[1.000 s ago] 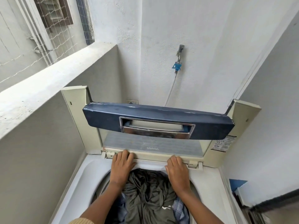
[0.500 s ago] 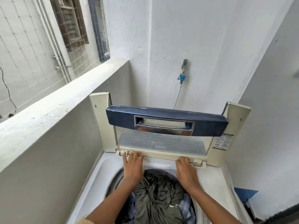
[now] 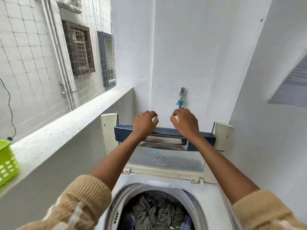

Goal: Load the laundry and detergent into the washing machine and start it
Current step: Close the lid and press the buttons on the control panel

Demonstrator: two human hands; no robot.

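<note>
Both hands have come up off the rim by the drum and now reach over the raised lid [image 3: 166, 133]. That reads like the loading part is done and the lid gets pulled down next. Left hand [image 3: 144, 124] hangs above the lid's blue top edge, fingers curled and half open, holding nothing. Right hand [image 3: 186, 122] is the same, just beside it, with a small gap between the two. Hard to say if either palm actually touches the edge. Laundry [image 3: 157, 211] sits in the washing machine [image 3: 116, 200] drum, well below both wrists. No detergent in view; a green basket [image 3: 6, 161] sits far left.
</note>
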